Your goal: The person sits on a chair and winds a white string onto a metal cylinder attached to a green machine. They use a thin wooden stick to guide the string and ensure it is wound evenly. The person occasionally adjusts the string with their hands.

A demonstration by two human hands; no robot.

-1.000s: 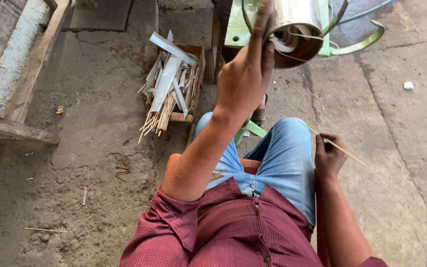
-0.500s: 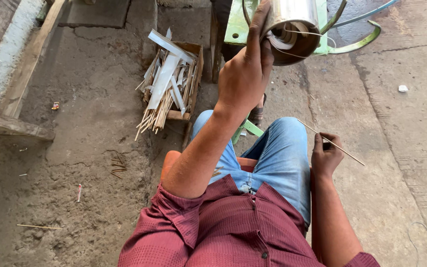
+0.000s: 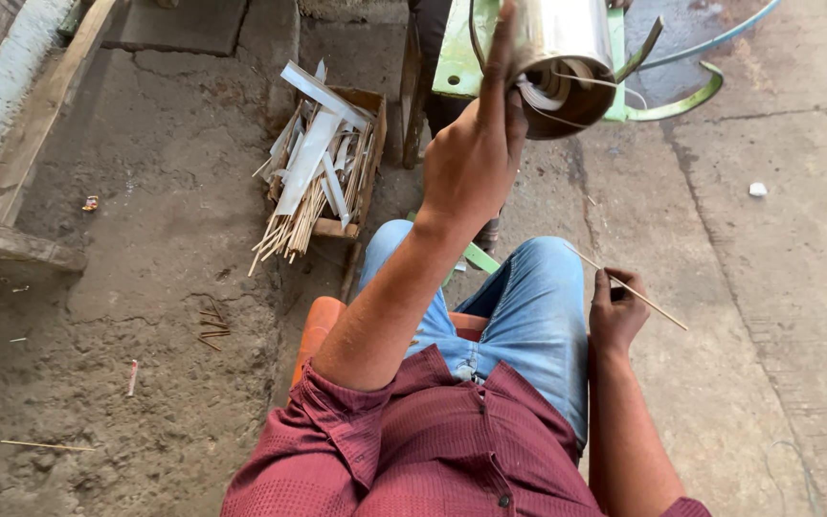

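My left hand (image 3: pixel 471 158) is raised in front of me, its fingers reaching up against the rim of a shiny metal cylinder (image 3: pixel 567 53) mounted on a green machine frame (image 3: pixel 457 57). Pale strips show inside the cylinder's open end. My right hand (image 3: pixel 616 311) rests low beside my right knee and is closed on a thin bamboo stick (image 3: pixel 658 304) that points out to the right. I sit on an orange seat (image 3: pixel 316 330), in blue jeans and a maroon shirt.
A small wooden box (image 3: pixel 366 153) on the concrete floor to my left holds several thin sticks and white flat strips. Loose sticks (image 3: pixel 211 325) lie scattered on the dirt. A wooden beam (image 3: pixel 21 153) runs along the far left. Curved green bars (image 3: pixel 691 91) extend right of the machine.
Both hands have held their positions; the view has shifted only slightly. The stick stays in my right hand.
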